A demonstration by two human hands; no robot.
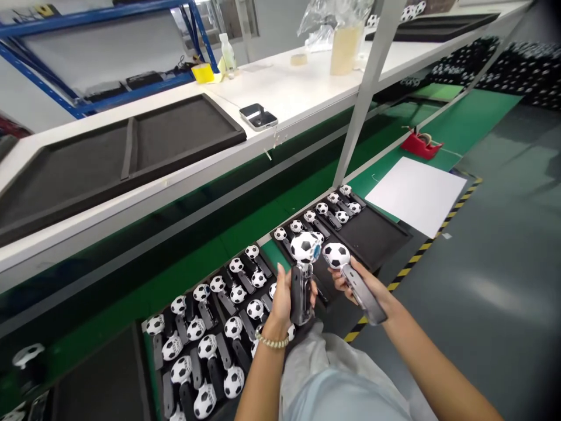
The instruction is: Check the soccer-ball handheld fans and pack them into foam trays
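**Head view: both hands hold football-topped gadgets above black trays**

The left hand (280, 301) grips one football-topped gadget (302, 275) upright, its fingers (283, 286) closed around the dark body, with a beaded bracelet (272, 340) at the wrist. Just beside it, the right hand (357, 283) holds a second football-topped gadget (353, 278) tilted, its fingers (346, 270) curled closed around the grey handle just below the ball. Both gadgets are above black trays (372, 237), where many more football-topped gadgets (232, 327) lie in rows. Beyond the trays are a white paper sheet (416, 196) and a red tape dispenser (421, 145). A phone (258, 116) lies on the white shelf (307, 88) higher up.
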